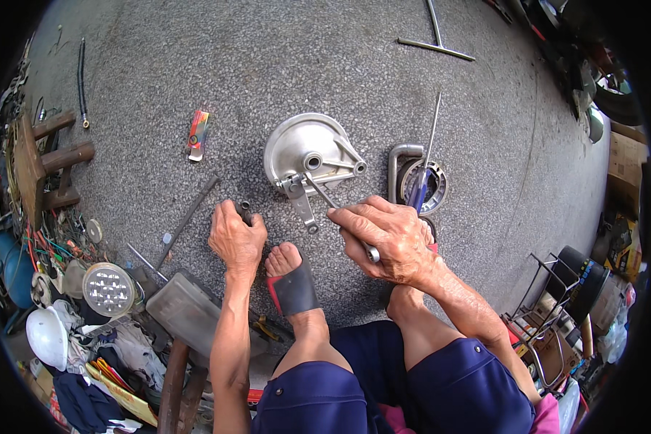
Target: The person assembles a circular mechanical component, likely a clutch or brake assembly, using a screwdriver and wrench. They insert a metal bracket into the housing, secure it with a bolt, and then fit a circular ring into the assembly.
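Observation:
A silver drum brake plate [305, 142] lies on the ground ahead of my feet, its short brake arm [301, 206] pointing toward me. My right hand [392, 239] is closed around a metal wrench [324, 194]. One end of the wrench reaches the pivot of the brake arm; the other, rounded end shows below my fingers. To the left of the brake arm, my left hand [237, 235] is closed on a short dark tube-like piece [247, 211], which is partly hidden by the fingers and apart from the plate.
Right of the plate lie a bent metal bar [393, 173], a round brake-shoe ring [441, 189] and a blue-handled screwdriver [417, 194]. A T-handle wrench [437, 48] is farther off. Leftward are a small red box [198, 135], a dark rod [189, 217] and a wooden stool [32, 170].

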Motion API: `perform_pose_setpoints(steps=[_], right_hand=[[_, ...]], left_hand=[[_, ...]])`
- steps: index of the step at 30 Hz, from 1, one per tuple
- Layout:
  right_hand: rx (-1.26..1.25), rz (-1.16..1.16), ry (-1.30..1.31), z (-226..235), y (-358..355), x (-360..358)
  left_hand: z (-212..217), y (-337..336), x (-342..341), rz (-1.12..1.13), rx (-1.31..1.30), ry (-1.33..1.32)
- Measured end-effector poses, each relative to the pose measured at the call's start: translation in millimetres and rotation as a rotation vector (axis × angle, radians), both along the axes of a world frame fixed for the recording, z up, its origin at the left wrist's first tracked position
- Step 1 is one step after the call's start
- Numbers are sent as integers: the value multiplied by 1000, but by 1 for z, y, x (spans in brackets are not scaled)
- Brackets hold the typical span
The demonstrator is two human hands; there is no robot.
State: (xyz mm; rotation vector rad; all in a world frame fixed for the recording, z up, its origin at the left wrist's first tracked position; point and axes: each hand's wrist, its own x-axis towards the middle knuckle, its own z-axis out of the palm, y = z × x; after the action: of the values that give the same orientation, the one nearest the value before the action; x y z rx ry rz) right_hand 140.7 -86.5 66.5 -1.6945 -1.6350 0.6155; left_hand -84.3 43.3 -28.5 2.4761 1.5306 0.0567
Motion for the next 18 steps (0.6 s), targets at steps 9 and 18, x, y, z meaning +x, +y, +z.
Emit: perform_pose_setpoints(steps=[9, 18], right_hand=[[57, -11, -55, -5, 7, -1], [23, 14, -29, 1, 9, -3]], left_hand=[[12, 14, -8, -17, -241, -30], [-3, -3, 1, 46, -22, -63]])
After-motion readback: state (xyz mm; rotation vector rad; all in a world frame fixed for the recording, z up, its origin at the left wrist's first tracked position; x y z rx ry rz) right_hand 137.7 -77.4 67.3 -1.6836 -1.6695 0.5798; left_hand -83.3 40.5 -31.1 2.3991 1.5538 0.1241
